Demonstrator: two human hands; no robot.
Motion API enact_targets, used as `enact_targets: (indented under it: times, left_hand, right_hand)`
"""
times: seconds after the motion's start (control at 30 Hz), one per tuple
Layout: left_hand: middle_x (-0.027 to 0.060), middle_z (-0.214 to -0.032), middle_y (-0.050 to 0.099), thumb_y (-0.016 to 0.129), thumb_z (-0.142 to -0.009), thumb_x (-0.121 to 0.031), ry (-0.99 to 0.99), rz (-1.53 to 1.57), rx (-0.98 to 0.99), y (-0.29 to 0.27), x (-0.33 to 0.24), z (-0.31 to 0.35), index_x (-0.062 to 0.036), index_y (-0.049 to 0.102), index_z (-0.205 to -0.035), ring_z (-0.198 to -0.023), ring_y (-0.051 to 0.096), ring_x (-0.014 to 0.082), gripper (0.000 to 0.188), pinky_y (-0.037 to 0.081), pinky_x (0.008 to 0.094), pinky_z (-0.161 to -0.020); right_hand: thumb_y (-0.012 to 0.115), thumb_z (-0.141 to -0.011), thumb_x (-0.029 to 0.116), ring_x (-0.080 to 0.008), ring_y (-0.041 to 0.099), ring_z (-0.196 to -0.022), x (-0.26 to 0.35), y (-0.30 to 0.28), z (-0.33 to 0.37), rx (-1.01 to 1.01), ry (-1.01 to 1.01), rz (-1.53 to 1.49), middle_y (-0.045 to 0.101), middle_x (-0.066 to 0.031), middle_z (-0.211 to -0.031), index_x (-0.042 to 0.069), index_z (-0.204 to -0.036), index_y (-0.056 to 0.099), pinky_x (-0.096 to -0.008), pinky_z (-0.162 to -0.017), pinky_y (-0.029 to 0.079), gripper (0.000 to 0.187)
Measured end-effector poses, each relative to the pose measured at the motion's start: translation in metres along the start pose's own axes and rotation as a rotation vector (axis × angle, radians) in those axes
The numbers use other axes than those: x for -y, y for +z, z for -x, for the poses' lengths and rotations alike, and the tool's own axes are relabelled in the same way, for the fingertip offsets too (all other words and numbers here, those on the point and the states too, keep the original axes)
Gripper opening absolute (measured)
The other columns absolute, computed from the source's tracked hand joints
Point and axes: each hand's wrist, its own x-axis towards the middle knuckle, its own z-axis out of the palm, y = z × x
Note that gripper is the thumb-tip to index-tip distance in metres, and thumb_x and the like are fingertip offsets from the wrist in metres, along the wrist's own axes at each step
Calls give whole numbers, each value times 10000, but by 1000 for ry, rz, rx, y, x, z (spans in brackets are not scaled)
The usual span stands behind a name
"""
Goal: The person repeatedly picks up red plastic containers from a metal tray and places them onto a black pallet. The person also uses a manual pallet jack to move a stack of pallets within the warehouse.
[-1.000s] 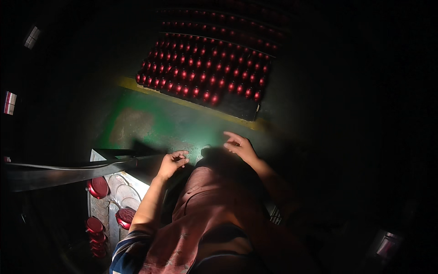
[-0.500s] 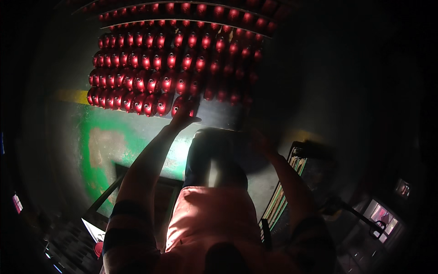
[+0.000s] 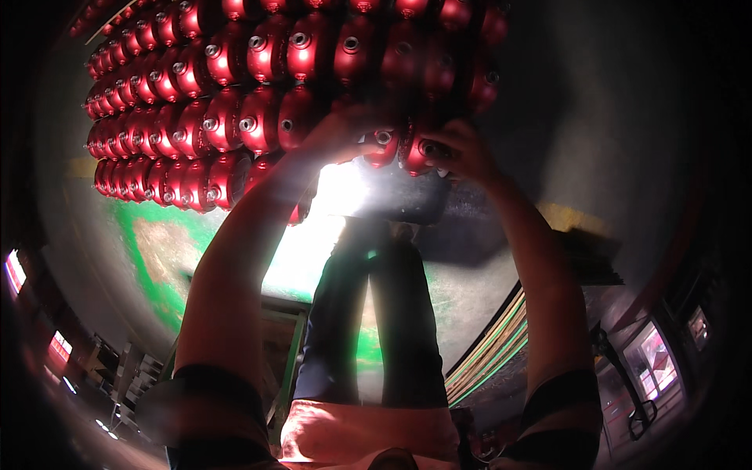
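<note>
Rows of shiny red, rounded shells (image 3: 223, 129), each with a round metal fitting on its face, are stacked in front of me. My left hand (image 3: 348, 133), slightly blurred, is closed at the left side of one red shell (image 3: 381, 149) toward the right end of the stack. Right beside that one, my right hand (image 3: 466, 153) has its fingers curled round another red shell (image 3: 417, 149), near its dark-ringed fitting. The two shells sit side by side between my hands. The far fingers of my left hand are hard to make out.
Below the shells is a dark grey surface (image 3: 403, 200) with bright light glaring beside it. The floor has a green painted patch (image 3: 149, 258). A stack of thin flat sheets (image 3: 493, 345) lies to the right, and a dark frame (image 3: 282, 321) stands by my left leg.
The stack now appears closer and larger. My right hand has risen from low on the right to a red shell, and my left hand has moved up and right along the stack.
</note>
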Motion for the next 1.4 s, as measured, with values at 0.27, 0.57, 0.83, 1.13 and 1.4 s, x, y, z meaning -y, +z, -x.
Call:
enact_targets:
  times: [0.27,0.57,0.83,1.13,1.4]
  left_hand:
    - [54,-1028,689,740,-790,-183,322,-131,-234,13,-1,-14,-201,675,-1148,-887,675,239,364,547,345,-794]
    - [55,-1051,606,728,-780,-200,249,-157,-229,-35,-176,97,-174,675,-990,-1006,574,258,219,482,365,-850]
    - [96,-1016,626,717,-815,-86,-75,195,-174,-104,-361,251,-125,716,-1067,-842,629,228,255,526,335,-721]
    - [44,-781,676,770,-764,-101,75,-55,-594,-75,-494,461,-59,720,-989,-665,628,223,235,524,350,-705]
    - [80,-869,670,705,-829,-158,-307,387,-919,52,-655,664,-47,699,-1006,-733,614,216,209,505,336,-701]
  right_hand:
    - [727,-803,295,-251,599,-914,17,-4,-1,24,137,-84,619,-73,-885,174,-1127,712,-388,-836,483,347]
    - [793,-692,154,-263,617,-880,192,-110,124,-229,193,-76,641,-59,-827,177,-1018,729,-373,-807,520,333]
    - [817,-687,103,-235,607,-846,404,-210,188,-236,162,-22,614,-23,-736,201,-957,755,-333,-705,535,294]
    - [780,-729,68,-113,507,-584,561,-212,241,-23,-83,-115,524,-4,-679,133,-1000,747,-272,-545,440,280]
    - [747,-693,-42,-63,445,-543,674,-161,328,241,-314,-311,509,6,-681,44,-936,749,-230,-495,371,257]
